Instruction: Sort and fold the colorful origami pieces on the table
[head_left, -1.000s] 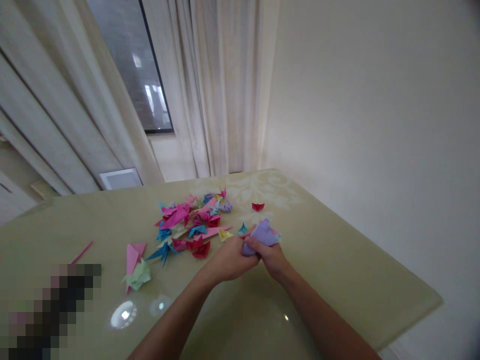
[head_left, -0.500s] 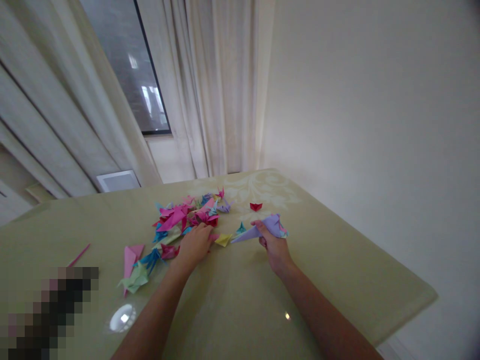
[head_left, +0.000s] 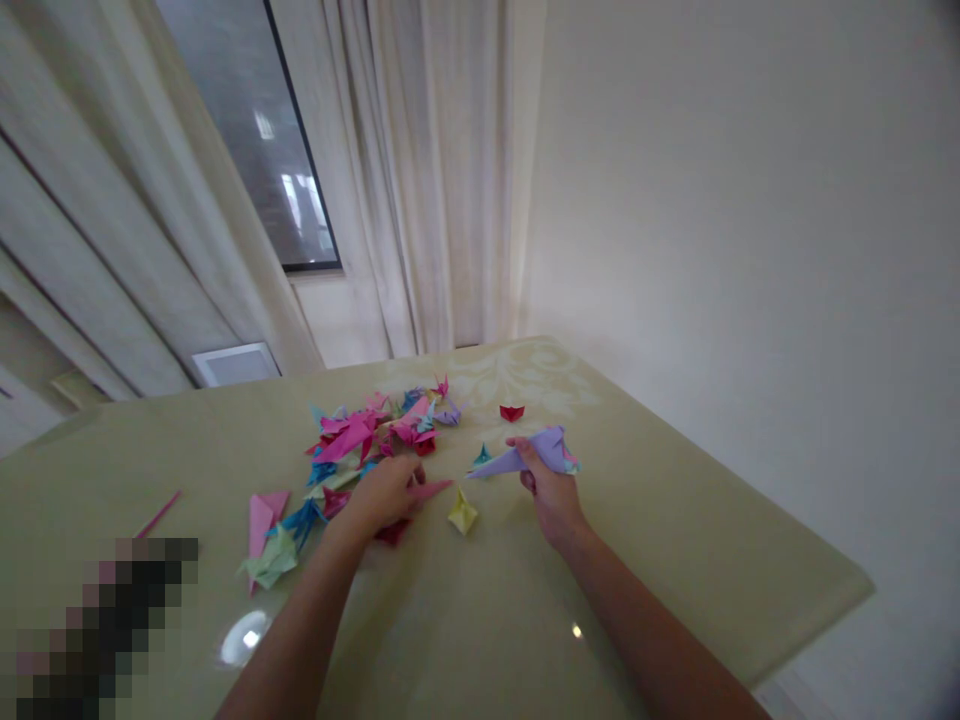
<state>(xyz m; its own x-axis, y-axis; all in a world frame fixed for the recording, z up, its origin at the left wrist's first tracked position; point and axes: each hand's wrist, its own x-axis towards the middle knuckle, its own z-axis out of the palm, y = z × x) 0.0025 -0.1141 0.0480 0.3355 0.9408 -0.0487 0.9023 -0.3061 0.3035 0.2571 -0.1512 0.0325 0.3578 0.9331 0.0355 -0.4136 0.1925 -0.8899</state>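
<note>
Right hand (head_left: 553, 503): closed around the purple paper (head_left: 553, 450), thumb along the top. Paper sits right of the pile, narrow tip pointing left, wide end past the fist (pink and pale teal bits show there).

Left hand (head_left: 384, 492): at the near right edge of the paper pile (head_left: 352, 437), fingers curled down by the pink strip (head_left: 437, 489). Fingertips partly hidden, so can't tell if it grips the strip. Dark red paper (head_left: 391, 534) just below that hand, partly covered.

Between the hands: yellow paper (head_left: 463, 513) on the table (head_left: 675, 530). Teal paper (head_left: 481, 457) just behind the purple tip. Small red paper (head_left: 512, 413) farther back, apart from the pile.

Left side: green paper (head_left: 274, 560) overlaps the pink folded paper (head_left: 262, 515); blue paper (head_left: 302, 520) just beside.
</note>
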